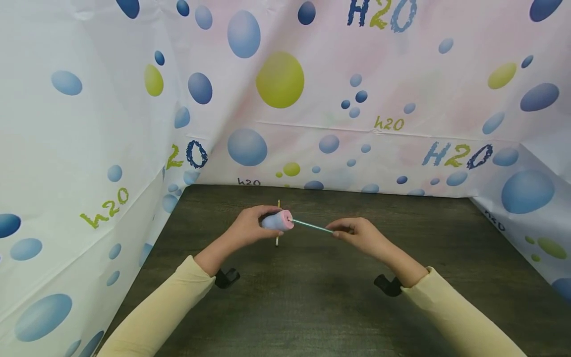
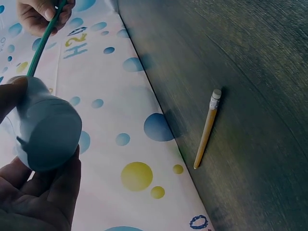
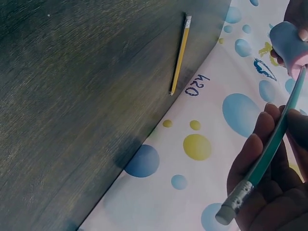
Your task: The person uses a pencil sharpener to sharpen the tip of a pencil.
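Note:
My left hand grips a light-blue, rounded pencil sharpener with a pink end, thumb and fingers round its sides. That pink end faces right, towards my right hand, which pinches a green pencil near its eraser end. The pencil's far tip is at the dark hole in the pink face. In the right wrist view, the pencil's silver ferrule and grey eraser stick out past my fingers. From the left wrist, the sharpener's rounded blue back shows, hiding its hole.
A yellow pencil with a white eraser lies on the dark wooden table, beyond and below the left hand, which partly hides it in the head view. A white sheet with blue and green dots hangs at the back and sides.

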Action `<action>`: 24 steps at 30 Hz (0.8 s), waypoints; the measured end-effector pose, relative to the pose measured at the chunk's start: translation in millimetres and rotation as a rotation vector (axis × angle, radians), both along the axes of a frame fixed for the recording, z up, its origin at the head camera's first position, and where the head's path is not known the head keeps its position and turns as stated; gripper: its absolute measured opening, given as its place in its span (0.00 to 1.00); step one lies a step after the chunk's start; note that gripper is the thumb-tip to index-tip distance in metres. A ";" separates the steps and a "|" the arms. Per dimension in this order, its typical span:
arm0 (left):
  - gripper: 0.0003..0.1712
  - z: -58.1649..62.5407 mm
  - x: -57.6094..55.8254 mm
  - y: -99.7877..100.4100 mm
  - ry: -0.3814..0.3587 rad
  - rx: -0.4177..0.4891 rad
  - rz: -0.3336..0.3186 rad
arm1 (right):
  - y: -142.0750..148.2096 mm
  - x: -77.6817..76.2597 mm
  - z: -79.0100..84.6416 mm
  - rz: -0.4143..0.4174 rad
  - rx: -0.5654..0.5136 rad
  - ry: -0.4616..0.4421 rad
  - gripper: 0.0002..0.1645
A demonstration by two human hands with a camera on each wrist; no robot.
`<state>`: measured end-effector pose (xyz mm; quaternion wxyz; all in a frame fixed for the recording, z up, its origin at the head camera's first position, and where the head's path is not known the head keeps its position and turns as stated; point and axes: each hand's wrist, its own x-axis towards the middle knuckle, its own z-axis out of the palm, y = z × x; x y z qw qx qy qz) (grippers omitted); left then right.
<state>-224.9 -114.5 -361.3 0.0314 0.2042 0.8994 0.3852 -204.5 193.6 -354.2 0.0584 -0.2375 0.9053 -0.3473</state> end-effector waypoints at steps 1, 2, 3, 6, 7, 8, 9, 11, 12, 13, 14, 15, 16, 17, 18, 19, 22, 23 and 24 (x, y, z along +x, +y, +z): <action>0.34 -0.8 0.1 -0.5 -0.006 0.006 0.005 | 0.0 -0.1 -0.6 0.003 0.002 0.002 0.16; 0.33 -1.4 0.4 -1.1 -0.014 0.015 0.011 | 0.1 -0.3 -1.2 0.006 0.002 0.005 0.16; 0.33 -1.9 0.7 -1.9 -0.020 0.024 0.017 | 0.0 -0.5 -1.8 0.008 0.004 0.008 0.16; 0.32 -3.4 1.3 -4.3 -0.031 0.049 0.030 | 0.1 -0.7 -2.6 0.022 0.015 0.031 0.16; 0.32 -3.9 1.4 -5.1 -0.027 0.050 0.028 | 0.0 -0.7 -2.7 0.023 0.020 0.039 0.16; 0.32 -4.3 1.7 -5.7 -0.029 0.054 0.028 | 0.0 -0.7 -2.7 0.025 0.025 0.048 0.16; 0.32 -4.7 1.7 -6.2 -0.027 0.054 0.023 | -0.3 -0.5 -2.4 0.026 0.033 0.059 0.16; 0.31 -5.1 1.9 -6.8 -0.030 0.057 0.017 | -0.9 -0.5 -2.0 0.029 0.045 0.081 0.16; 0.31 -5.3 2.1 -6.9 -0.032 0.058 0.014 | -1.6 -0.6 -1.9 0.031 0.049 0.091 0.16; 0.31 -5.5 2.2 -6.6 -0.036 0.060 0.011 | -2.4 -0.8 -2.0 0.031 0.050 0.097 0.16; 0.30 -5.8 2.6 -6.3 -0.042 0.063 0.007 | -3.2 -1.0 -2.1 0.034 0.051 0.106 0.16; 0.30 -6.0 2.8 -5.8 -0.048 0.067 0.001 | -4.2 -1.2 -2.7 0.036 0.049 0.115 0.16; 0.30 -6.2 3.1 -5.2 -0.057 0.073 -0.001 | -5.1 -1.4 -3.6 0.038 0.048 0.127 0.16; 0.30 -6.5 3.2 -4.5 -0.068 0.079 -0.003 | -5.9 -1.3 -4.4 0.040 0.045 0.139 0.15; 0.30 -6.8 3.5 -3.9 -0.082 0.088 -0.004 | -6.7 -1.1 -5.4 0.043 0.044 0.154 0.15; 0.29 -7.0 3.8 -3.2 -0.096 0.098 -0.006 | -7.3 -0.6 -6.6 0.048 0.044 0.174 0.15; 0.28 -7.4 4.8 -1.5 -0.127 0.115 0.007 | -8.0 1.8 -9.9 0.062 0.053 0.248 0.14; 0.28 -7.6 4.9 -0.9 -0.132 0.119 0.011 | -7.9 2.7 -10.7 0.070 0.054 0.274 0.15; 0.28 -7.9 5.1 -0.6 -0.131 0.123 0.009 | -7.9 3.3 -11.4 0.076 0.058 0.304 0.15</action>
